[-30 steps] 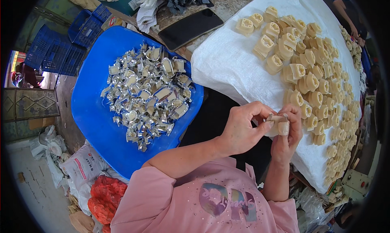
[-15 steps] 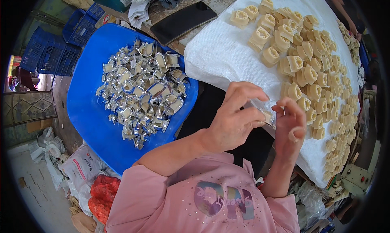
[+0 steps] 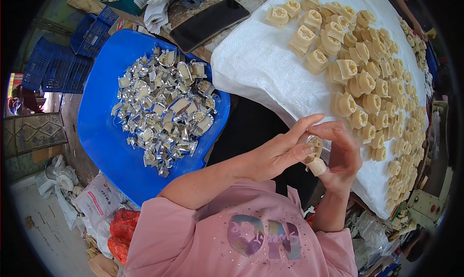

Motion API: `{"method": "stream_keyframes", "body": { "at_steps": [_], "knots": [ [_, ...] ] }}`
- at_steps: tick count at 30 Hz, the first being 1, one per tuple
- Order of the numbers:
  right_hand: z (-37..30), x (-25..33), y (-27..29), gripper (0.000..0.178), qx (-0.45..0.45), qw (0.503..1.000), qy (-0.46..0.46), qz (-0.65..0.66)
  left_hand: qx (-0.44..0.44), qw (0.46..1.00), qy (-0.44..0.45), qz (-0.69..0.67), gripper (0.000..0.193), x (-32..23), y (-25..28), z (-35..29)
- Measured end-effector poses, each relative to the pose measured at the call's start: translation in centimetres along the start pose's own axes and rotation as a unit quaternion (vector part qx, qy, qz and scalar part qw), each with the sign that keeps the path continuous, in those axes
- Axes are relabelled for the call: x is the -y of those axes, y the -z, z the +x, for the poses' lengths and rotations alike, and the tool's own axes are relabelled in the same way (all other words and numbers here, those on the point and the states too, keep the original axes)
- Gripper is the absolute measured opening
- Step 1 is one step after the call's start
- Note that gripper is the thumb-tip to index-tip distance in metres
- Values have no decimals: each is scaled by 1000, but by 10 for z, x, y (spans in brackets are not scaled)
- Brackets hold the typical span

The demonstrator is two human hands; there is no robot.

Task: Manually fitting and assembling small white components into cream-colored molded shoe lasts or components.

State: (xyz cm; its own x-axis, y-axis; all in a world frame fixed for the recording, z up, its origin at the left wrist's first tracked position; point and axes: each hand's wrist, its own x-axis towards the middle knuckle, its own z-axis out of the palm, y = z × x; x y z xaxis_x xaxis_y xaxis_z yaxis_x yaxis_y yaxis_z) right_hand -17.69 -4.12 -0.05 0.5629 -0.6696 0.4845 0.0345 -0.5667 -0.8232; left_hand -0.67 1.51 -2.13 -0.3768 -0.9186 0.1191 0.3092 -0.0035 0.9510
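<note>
Both my hands meet in front of my chest, at the near edge of the white woven sheet (image 3: pixel 251 59). Between them is a small silver-rimmed cream plastic piece (image 3: pixel 315 144). My left hand (image 3: pixel 278 153) pinches it from the left with thumb and fingers. From the right, my right hand (image 3: pixel 344 153) curls round the same piece, its thumb tip wrapped in a pale cover. Fingers hide part of the piece. To the left, a blue plastic tub (image 3: pixel 101 151) holds a heap of silver-and-cream pieces (image 3: pixel 164 112). Many plain cream plastic pieces (image 3: pixel 365 83) lie on the sheet.
A black phone (image 3: pixel 210 24) lies beyond the tub, beside white gloves (image 3: pixel 157 8). Blue crates (image 3: pixel 60 64) stand at the far left. A white sack (image 3: pixel 99 199) and a red bag (image 3: pixel 122 231) sit near left. Another person's arm (image 3: pixel 411 13) shows at far right.
My right hand has closed in from the right and now meets my left hand at the piece. The piece has turned. The whole view has shifted slightly.
</note>
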Motion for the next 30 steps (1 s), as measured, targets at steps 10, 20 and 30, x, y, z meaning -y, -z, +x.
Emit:
{"method": "stream_keyframes", "body": {
  "at_steps": [10, 20, 30],
  "knots": [
    [-6, -13, -19, 34, -21, 952, -175, 248, -128, 986, 39, -102, 58, -3, -10, 2],
    [-3, -13, -37, 10, -39, 956, -168, 236, -166, 978, -100, 83, 62, 4, -23, 9],
    [-6, -6, -53, 31, -100, 955, -137, 243, -306, 947, -80, 49, 37, 9, -23, 11]
  ]
}}
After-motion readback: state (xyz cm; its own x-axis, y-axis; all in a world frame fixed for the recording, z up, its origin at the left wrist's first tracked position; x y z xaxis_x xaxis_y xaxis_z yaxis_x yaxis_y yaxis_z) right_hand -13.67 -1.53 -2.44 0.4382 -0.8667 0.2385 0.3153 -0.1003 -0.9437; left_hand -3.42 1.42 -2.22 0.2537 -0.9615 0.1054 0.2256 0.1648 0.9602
